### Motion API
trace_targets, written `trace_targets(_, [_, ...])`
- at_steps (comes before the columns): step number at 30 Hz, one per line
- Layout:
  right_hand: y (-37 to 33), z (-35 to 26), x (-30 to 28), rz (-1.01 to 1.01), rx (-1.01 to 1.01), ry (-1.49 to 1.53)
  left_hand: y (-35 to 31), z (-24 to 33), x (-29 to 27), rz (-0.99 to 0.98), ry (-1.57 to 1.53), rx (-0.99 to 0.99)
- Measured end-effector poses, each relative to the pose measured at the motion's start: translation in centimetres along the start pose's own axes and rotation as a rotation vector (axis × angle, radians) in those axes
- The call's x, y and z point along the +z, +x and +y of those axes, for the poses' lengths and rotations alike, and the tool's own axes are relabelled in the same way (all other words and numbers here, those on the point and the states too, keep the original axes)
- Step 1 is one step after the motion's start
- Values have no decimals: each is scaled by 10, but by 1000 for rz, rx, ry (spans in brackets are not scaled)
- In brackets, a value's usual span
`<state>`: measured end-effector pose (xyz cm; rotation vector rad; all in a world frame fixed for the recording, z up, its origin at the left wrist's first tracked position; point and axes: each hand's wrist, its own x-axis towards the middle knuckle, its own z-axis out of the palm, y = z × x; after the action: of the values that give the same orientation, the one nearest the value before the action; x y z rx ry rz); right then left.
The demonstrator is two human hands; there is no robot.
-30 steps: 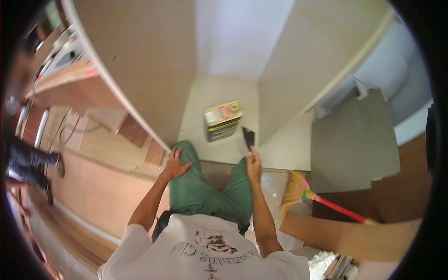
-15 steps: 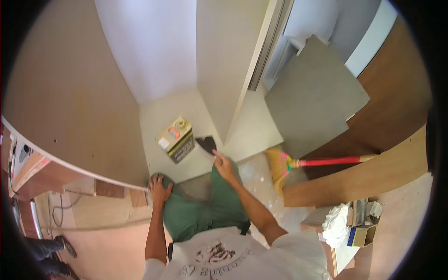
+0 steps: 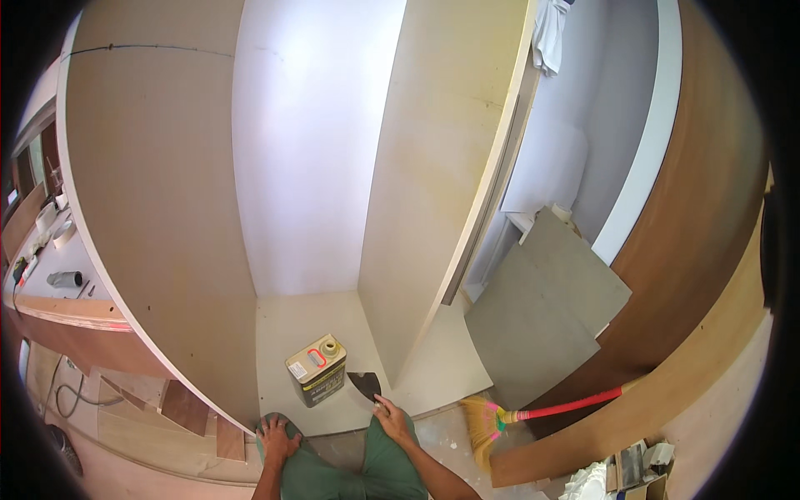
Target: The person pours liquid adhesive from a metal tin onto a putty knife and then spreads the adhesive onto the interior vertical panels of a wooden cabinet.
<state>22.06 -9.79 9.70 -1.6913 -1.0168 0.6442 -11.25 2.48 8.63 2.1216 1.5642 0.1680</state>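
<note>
My right hand (image 3: 390,415) grips a putty knife (image 3: 365,385) by its handle. The wide dark blade points up and to the left, over the pale cabinet floor. On my left knee rests my left hand (image 3: 277,438), its fingers spread and nothing in them. Left of the blade stands a rectangular metal can (image 3: 317,372) with a dark lower part, a light top, a red handle and a round spout. It is upright on the cabinet floor (image 3: 277,411), apart from both hands.
Tall cabinet panels rise on the left (image 3: 158,208) and right (image 3: 446,183). Right of me are a straw broom (image 3: 481,427) with a red handle, leaning grey sheets (image 3: 546,308) and a curved brown board (image 3: 600,429). A workbench (image 3: 71,258) with tools stands left.
The view has tilted up, so the can, hands and broom sit lower and more of the cabinet walls shows. My left hand stays on the knee; the right still holds the putty knife.
</note>
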Motion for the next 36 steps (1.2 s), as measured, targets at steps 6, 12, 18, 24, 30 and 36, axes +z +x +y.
trace_targets(6, [2,6,7,16,-47,0,1,-6,2,42,-15,34])
trace_targets(12, [0,6,4,-2,-38,-9,0,0,-3,37,-12,47])
trace_targets(18, [-2,-3,10,4,2,29,-3,-1,-6,22,15,2])
trace_targets(24, [5,4,4,37,-108,6,5,1,-4,47,-2,50])
trace_targets(30, [-1,3,6,10,-32,44,-1,4,-7,11,52,45])
trace_targets(36, [5,6,4,63,-87,30,7,4,-7,72,18,34])
